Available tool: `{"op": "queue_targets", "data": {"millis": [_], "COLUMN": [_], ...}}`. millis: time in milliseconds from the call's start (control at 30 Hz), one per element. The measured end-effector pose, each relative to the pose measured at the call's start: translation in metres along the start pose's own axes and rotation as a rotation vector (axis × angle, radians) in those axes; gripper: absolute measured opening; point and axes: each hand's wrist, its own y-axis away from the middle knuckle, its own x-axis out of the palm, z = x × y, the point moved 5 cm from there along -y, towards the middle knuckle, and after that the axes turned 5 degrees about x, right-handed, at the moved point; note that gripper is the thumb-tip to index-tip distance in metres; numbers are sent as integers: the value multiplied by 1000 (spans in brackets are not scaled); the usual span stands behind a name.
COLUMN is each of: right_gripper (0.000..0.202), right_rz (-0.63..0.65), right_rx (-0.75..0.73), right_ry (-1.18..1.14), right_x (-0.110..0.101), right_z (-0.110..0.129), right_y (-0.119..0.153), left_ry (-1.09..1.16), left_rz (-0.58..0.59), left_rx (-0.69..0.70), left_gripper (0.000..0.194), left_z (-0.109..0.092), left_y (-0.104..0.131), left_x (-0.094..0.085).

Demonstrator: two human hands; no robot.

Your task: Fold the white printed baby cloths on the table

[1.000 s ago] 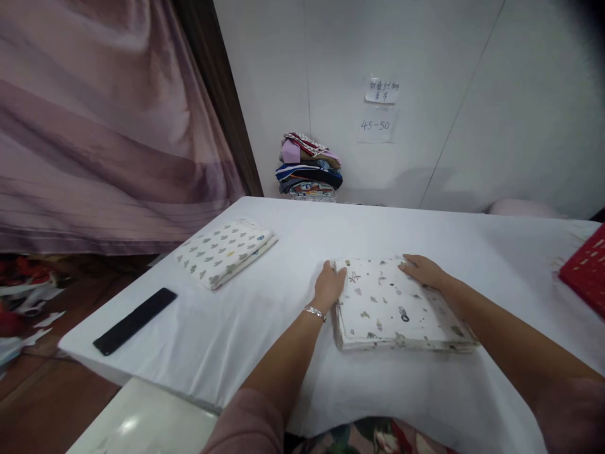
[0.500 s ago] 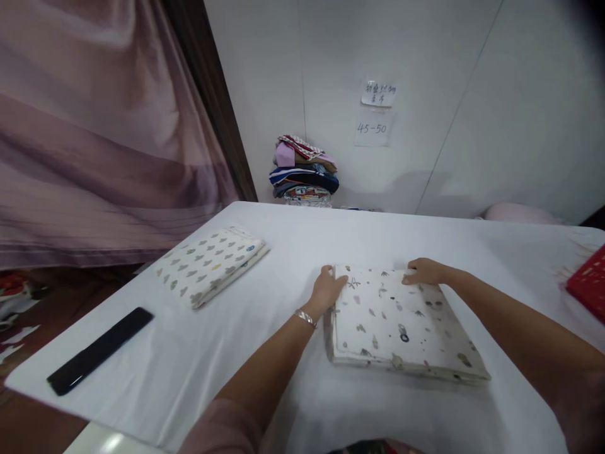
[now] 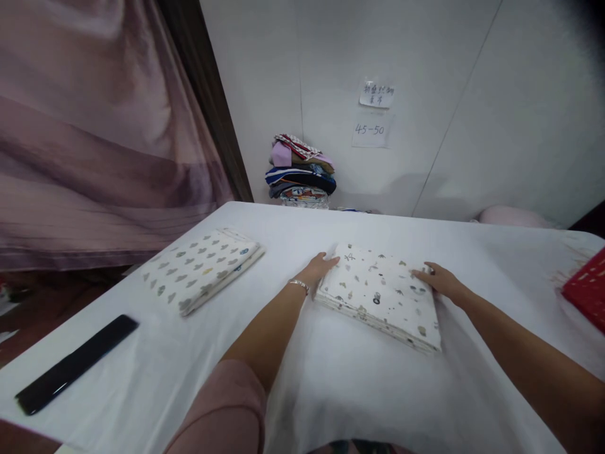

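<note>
**Folded cloth (image 3: 378, 287) held from both sides**

The left hand (image 3: 319, 267) is gripping its left edge, thumb on top, fingers half-open; the right hand (image 3: 437, 280) is likewise gripping the far right corner. The cloth is slanting across the white table (image 3: 363, 384), right of a cloud-print bundle (image 3: 201, 268).

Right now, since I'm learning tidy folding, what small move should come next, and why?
Probably turn the folded cloth square: it lies skewed to the far edge of the table, with the left hand and right hand at opposite sides.
</note>
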Motion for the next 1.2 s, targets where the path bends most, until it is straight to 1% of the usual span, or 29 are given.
{"op": "queue_targets", "data": {"millis": [67,167,267,367,433,500,567,633,733,833,900,967,1100,1133,1200], "right_gripper": [96,104,106,107,105,103,100,96,90,84,81,76,57,54,49], "right_rz": [30,47,64,67,68,56,18,-39,-119,-138,-147,-191,-304,-328,-340], "right_rx": [49,100,99,85,95,109,100,54,-23,-43,-73,-169,-492,-549,-573], "right_ry": [-83,-138,-186,-280,-367,-430,-417,-324,-120,81,237,387,570,613,703], "right_x": [3,11,21,28,29,30,28,26,23,21,21,22,37,42,51], "right_z": [-8,-11,-8,-7,-12,-21,-32,-40,-46,-45,-38,-23,25,38,57], "right_y": [20,53,86,109,117,118,116,114,113,117,123,131,150,153,155], "left_ry": [-9,-58,-57,-19,-7,2,4,-7,18,120,158,169,154,140,117], "left_rz": [43,13,-15,-16,-48,-69,-71,-75,-104,-100,-100,-126,-250,-286,-337], "left_rx": [12,16,-29,-86,-96,-94,-94,-86,-83,-104,-103,-88,-14,13,59], "left_gripper": [93,90,84,77,72,69,68,68,71,74,72,69,61,59,57], "left_z": [3,2,2,6,8,11,15,19,25,30,32,33,37,38,41], "left_y": [18,39,53,62,68,74,82,90,100,109,114,120,126,126,126], "left_x": [1,0,0,4,6,11,17,22,23,21,19,19,21,22,24]}}
